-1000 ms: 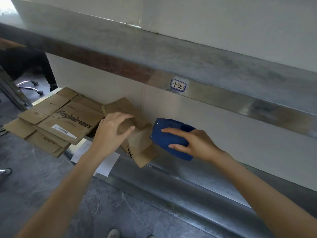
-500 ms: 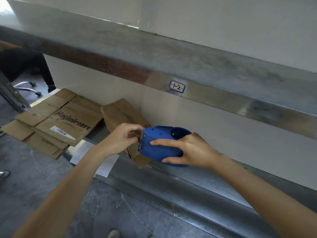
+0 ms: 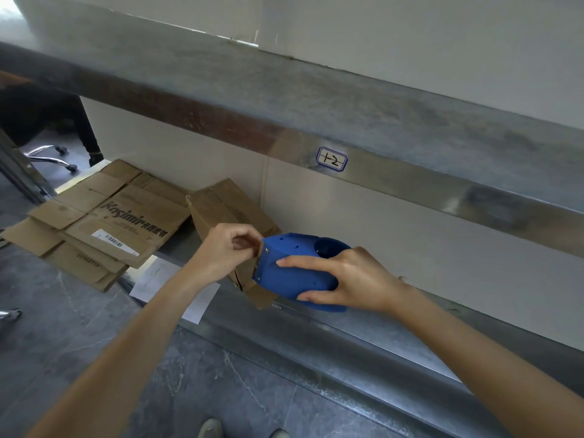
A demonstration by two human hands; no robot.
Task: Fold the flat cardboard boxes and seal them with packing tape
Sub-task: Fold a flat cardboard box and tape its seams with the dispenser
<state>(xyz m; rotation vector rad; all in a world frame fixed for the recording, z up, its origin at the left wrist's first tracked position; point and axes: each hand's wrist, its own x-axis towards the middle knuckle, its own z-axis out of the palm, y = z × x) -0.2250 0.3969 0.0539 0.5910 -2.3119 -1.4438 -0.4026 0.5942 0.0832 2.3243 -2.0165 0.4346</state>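
1. I see my right hand (image 3: 357, 279) wrapped round the blue tape dispenser (image 3: 294, 267); my left hand (image 3: 224, 251) pinches its front edge
2. The dispenser lies lengthwise left-right, mouth facing left, above the lip of the shelf (image 3: 347, 339), just before the folded box (image 3: 221, 207)

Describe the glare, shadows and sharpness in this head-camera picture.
Head view: light is soft and even, no hard shadows; the top-left corner is blown out; the metal front of the upper shelf shows a pale sheen by the handwritten label; the blue tape dispenser is crisp, print on the flat cardboard slightly soft.
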